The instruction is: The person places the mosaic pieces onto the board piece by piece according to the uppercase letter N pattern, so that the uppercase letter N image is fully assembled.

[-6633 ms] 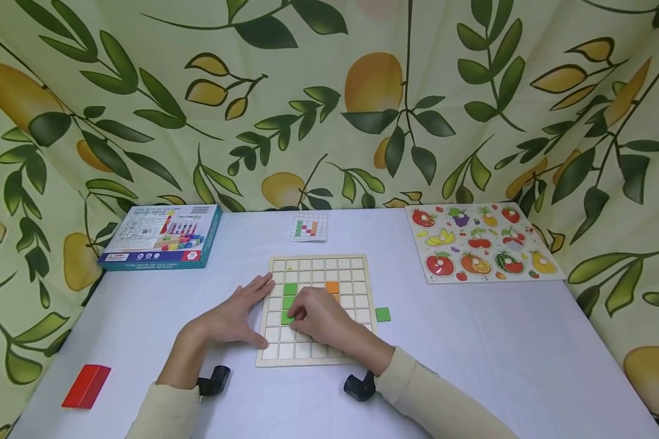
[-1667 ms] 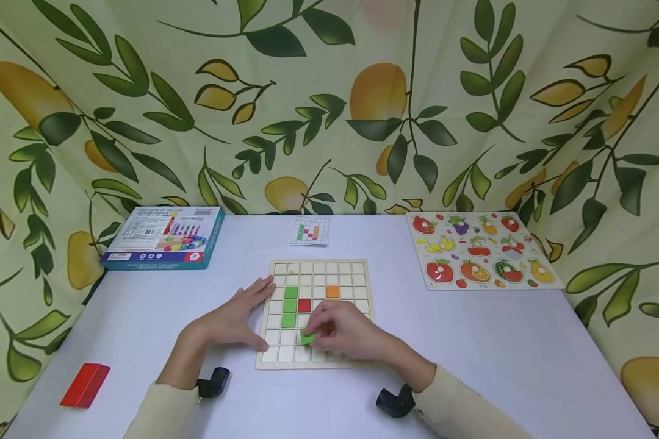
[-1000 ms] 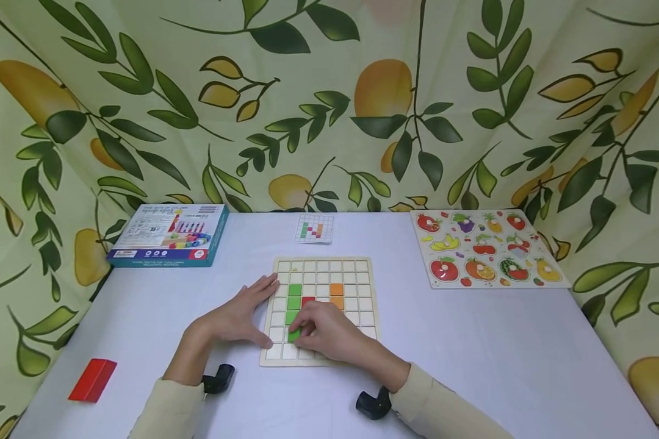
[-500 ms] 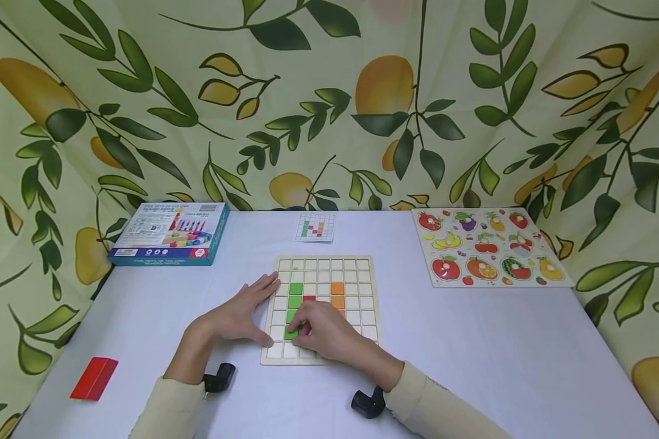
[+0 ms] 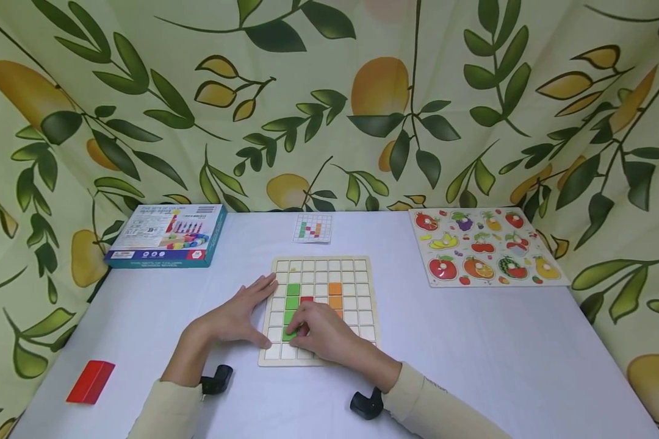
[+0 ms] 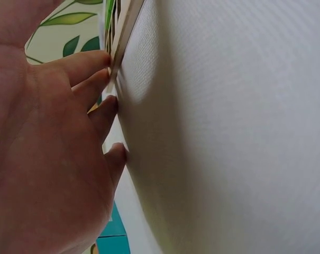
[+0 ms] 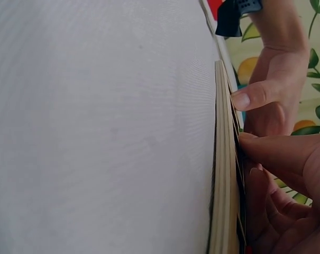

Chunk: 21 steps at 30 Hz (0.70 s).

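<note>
A wooden grid board (image 5: 320, 364) lies on the white table. My left hand (image 5: 233, 317) rests with fingers spread along its left edge, thumb near the lower left corner; the left wrist view shows those fingers (image 6: 99, 114) straight against the edge. Over the board's lower middle, my right hand (image 5: 326, 332) has its fingers curled and pinches a green tile (image 5: 288, 335) at the bottom of a green column (image 5: 293, 296). Right of the column, a red tile (image 5: 306, 299) shows partly. Orange tiles (image 5: 335, 296) stand farther right, the lowest partly hidden by the hand.
Behind the board lies a small pattern card (image 5: 312, 228) with a coloured grid. A boxed set (image 5: 165, 236) is at the back left, a fruit puzzle board (image 5: 489, 247) at the back right. A red block-like piece (image 5: 90, 382) lies at the front left.
The green tile that lay right of the board was carried over it in my right hand, and now lies in the cell below the other green ones. My left hand has stayed put.
</note>
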### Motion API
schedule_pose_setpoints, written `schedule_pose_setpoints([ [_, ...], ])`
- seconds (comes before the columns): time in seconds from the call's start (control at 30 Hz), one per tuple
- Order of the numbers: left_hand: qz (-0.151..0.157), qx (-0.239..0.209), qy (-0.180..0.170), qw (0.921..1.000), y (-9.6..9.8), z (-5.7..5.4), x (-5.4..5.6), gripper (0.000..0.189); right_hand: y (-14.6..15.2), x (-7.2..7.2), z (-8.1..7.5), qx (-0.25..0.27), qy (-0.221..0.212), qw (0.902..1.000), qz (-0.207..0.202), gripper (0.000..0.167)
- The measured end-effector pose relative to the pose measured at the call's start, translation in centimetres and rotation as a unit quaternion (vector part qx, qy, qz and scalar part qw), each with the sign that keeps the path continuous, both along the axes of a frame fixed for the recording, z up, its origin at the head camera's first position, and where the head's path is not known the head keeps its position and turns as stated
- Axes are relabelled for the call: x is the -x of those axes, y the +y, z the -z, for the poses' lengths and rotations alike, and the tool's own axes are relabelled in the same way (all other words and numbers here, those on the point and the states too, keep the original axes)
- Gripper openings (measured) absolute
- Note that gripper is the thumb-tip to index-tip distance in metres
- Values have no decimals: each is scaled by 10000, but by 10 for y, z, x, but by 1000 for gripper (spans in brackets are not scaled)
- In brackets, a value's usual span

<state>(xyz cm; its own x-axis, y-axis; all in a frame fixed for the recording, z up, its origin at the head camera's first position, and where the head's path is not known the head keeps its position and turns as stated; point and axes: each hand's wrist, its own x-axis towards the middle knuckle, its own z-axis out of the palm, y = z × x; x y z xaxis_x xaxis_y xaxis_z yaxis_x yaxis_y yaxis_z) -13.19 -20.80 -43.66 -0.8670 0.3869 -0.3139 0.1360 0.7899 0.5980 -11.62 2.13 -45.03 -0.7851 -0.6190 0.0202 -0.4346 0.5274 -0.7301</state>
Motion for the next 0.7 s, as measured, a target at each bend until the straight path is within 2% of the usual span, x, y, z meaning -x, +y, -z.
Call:
schedule_pose_setpoints([
  [0.4, -2, -33, 44, 10000, -6, 3, -3, 120, -3, 0, 3, -142, -77, 9998, -96, 12],
  [0.57, 34, -48, 57, 10000, -4, 3, -1, 120, 0, 2, -1, -213, -74, 9996, -162, 12],
  [0.7, 40, -50, 58, 10000, -4, 3, 1, 120, 6, 4, -7, -68, -142, 9997, -201, 12],
])
